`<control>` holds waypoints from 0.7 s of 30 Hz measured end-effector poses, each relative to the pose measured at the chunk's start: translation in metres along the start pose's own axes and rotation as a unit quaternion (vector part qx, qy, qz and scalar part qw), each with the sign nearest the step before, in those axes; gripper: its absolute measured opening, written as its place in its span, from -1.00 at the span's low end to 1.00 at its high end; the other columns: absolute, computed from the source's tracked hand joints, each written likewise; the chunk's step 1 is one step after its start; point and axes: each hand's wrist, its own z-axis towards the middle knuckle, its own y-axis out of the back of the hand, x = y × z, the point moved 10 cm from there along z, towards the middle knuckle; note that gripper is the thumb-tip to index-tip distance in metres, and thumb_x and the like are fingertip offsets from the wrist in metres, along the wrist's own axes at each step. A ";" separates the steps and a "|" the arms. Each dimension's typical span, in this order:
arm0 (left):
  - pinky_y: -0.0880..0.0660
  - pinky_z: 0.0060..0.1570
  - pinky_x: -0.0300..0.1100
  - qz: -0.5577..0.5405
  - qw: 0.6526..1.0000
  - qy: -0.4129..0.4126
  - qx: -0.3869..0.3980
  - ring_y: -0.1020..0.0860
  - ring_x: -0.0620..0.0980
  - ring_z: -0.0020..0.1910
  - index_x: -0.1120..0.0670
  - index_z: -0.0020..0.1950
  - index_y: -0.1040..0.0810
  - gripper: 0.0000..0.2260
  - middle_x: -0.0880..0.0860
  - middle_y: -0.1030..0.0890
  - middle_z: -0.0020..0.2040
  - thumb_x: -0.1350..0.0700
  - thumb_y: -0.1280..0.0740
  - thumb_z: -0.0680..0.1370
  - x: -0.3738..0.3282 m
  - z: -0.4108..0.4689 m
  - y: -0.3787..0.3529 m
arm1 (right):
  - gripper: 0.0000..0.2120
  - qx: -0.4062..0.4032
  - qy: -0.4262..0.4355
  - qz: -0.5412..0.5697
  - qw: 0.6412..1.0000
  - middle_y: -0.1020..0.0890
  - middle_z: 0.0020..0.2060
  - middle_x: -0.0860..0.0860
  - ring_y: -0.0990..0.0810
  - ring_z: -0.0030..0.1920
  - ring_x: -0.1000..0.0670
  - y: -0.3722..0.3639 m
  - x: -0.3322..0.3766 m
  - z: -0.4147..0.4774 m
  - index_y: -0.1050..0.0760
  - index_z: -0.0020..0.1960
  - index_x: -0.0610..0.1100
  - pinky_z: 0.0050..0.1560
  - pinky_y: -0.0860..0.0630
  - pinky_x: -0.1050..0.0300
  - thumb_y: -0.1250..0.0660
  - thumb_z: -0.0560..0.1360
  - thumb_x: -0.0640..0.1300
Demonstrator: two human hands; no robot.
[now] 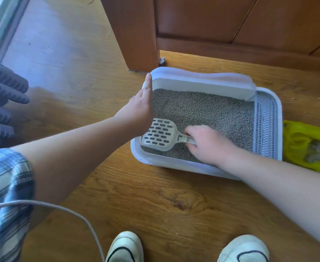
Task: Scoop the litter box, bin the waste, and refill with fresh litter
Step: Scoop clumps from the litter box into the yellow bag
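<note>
Smooth plastic litter box [202,86], grainy grey litter [202,108]; a matt plastic scoop [158,134] in the right fingers [193,130]; glossy wood-grain floor [136,195].

Wooden floor [146,201] bears litter box [174,163], yellow bag [306,140], two shoes [126,246]

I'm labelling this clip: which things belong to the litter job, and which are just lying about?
Job: litter box, litter, scoop in the right hand, left hand at the box's left wall, yellow bag.
Lying about: grey cable, grey ribbed fabric, wooden furniture.
</note>
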 end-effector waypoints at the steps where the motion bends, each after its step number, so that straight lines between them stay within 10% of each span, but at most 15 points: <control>1: -0.39 0.24 0.13 0.007 1.000 0.001 0.000 -0.35 0.21 0.35 -0.08 0.54 0.42 -0.17 0.06 -0.14 0.57 0.29 -0.10 0.51 -0.001 0.000 0.000 | -0.96 -0.005 -0.007 0.011 1.000 -0.46 -0.06 0.04 -0.51 0.05 -0.08 -0.001 -0.005 0.005 -0.39 -0.03 0.00 -0.04 -0.56 -0.08 -0.23 0.56 -0.05; 8: -0.01 0.49 0.23 0.272 0.955 -0.086 -0.081 0.12 0.21 0.57 0.04 0.59 0.01 -0.28 0.16 0.09 0.61 0.22 -0.15 0.44 -0.031 -0.003 0.018 | -0.77 -0.061 -0.051 -0.090 0.993 -0.49 0.09 0.00 -0.45 0.17 -0.09 0.018 -0.048 0.016 -0.49 0.19 -0.01 0.26 -0.41 -0.11 -0.29 0.56 0.01; 16: 0.06 0.46 0.34 0.339 0.923 -0.181 -0.033 -0.13 0.20 0.53 0.09 0.36 -0.38 -0.53 0.11 -0.40 0.40 0.17 -0.18 0.43 -0.088 -0.008 -0.021 | -0.72 -0.042 -0.058 -0.123 0.990 -0.53 0.10 0.03 -0.47 0.18 -0.06 0.008 -0.057 0.005 -0.46 0.26 0.00 0.35 -0.37 -0.14 -0.28 0.56 -0.14; 21: -0.32 0.30 0.02 0.256 0.950 -0.177 0.030 -0.35 0.13 0.39 0.04 0.35 -0.37 -0.60 0.05 -0.49 0.29 0.09 -0.19 0.50 -0.112 -0.005 -0.042 | -0.80 -0.051 -0.082 -0.090 0.991 -0.53 0.06 0.02 -0.48 0.15 -0.07 0.016 -0.069 -0.009 -0.48 0.20 -0.02 0.28 -0.40 -0.10 -0.26 0.58 -0.07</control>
